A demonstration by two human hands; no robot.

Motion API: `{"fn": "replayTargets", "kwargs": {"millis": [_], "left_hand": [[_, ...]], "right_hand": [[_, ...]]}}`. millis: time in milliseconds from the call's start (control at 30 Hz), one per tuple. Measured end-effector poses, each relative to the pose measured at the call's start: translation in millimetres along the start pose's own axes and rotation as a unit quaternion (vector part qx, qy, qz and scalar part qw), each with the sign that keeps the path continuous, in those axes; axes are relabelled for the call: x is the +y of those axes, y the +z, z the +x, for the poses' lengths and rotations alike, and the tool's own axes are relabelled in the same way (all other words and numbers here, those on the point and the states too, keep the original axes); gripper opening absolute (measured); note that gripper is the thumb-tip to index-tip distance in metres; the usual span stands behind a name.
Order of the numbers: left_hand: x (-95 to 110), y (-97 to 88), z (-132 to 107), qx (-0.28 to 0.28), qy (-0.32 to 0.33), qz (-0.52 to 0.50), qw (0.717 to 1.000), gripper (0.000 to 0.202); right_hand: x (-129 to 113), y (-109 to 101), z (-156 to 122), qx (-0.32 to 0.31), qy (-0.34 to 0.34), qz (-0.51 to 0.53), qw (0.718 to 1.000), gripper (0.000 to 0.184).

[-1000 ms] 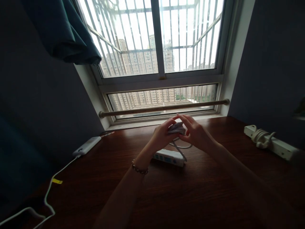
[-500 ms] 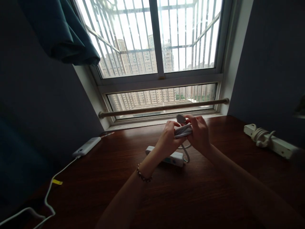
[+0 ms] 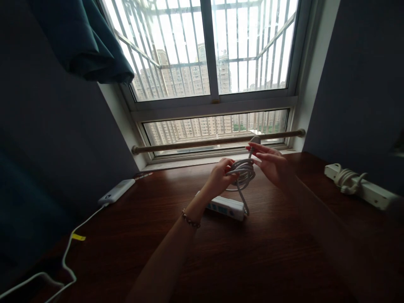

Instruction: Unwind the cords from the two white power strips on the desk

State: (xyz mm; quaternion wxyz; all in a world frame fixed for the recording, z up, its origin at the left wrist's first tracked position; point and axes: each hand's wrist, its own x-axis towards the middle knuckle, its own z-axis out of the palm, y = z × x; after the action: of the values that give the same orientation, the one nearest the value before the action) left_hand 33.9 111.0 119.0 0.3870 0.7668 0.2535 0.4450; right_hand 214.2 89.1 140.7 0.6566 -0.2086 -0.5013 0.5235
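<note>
A coiled grey-white power cord (image 3: 243,171) hangs above the table, gripped at its left side by my left hand (image 3: 221,176). My right hand (image 3: 270,162) is closed at the fingertips on the cord's end, just below its plug (image 3: 255,140), which points up in front of the window rail. From the coil the cord runs down to the right end of a white power strip (image 3: 229,207) with blue-toned sockets. That strip lies on the table under the coil, its left end partly behind my left wrist.
At right lies a second white power strip (image 3: 369,192) with its cord wound round it. A white power bank (image 3: 116,192) with a white cable (image 3: 66,256) sits at left. Beyond the brown table (image 3: 240,256) are a rail (image 3: 189,145) and a barred window.
My right hand has moved right and up with the plug end, away from my left hand. The coil, bunched between both hands before, now hangs looser from my left hand.
</note>
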Motion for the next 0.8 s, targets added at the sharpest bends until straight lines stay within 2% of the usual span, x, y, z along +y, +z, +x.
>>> {"fn": "replayTargets", "kwargs": {"millis": [100, 233, 333, 467, 567, 633, 733, 800], "left_hand": [[-2, -4.9, 0, -0.043, -0.026, -0.006, 0.999, 0.013], [-10, -10.9, 1, -0.089, -0.046, -0.031, 0.994, 0.014], [-25, -6.0, 3, -0.097, -0.061, -0.053, 0.992, 0.021], [-50, 7.7, 4, -0.111, -0.079, -0.059, 0.989, 0.026], [-64, 9.7, 3, -0.166, -0.097, -0.052, 0.980, 0.036], [-69, 3.8, 1, -0.213, -0.124, -0.021, 0.969, 0.048], [-74, -12.2, -2, -0.263, -0.174, 0.077, 0.946, 0.065], [-74, -22.8, -5, -0.290, -0.193, 0.153, 0.925, 0.068]], "right_hand": [[-13, -25, 12, 0.073, -0.009, 0.078, 0.994, 0.029], [-42, -73, 21, 0.217, -0.122, 0.148, 0.957, 0.024], [-57, -91, 20, 0.235, -0.137, 0.150, 0.950, 0.024], [-60, -79, 15, 0.203, -0.169, 0.145, 0.954, 0.024], [-60, -66, 11, 0.178, -0.182, 0.145, 0.956, 0.024], [-62, -63, 9, 0.171, -0.190, 0.147, 0.956, 0.024], [-64, -64, 8, 0.174, -0.202, 0.143, 0.953, 0.025], [-65, -67, 8, 0.183, -0.207, 0.137, 0.951, 0.026]]}}
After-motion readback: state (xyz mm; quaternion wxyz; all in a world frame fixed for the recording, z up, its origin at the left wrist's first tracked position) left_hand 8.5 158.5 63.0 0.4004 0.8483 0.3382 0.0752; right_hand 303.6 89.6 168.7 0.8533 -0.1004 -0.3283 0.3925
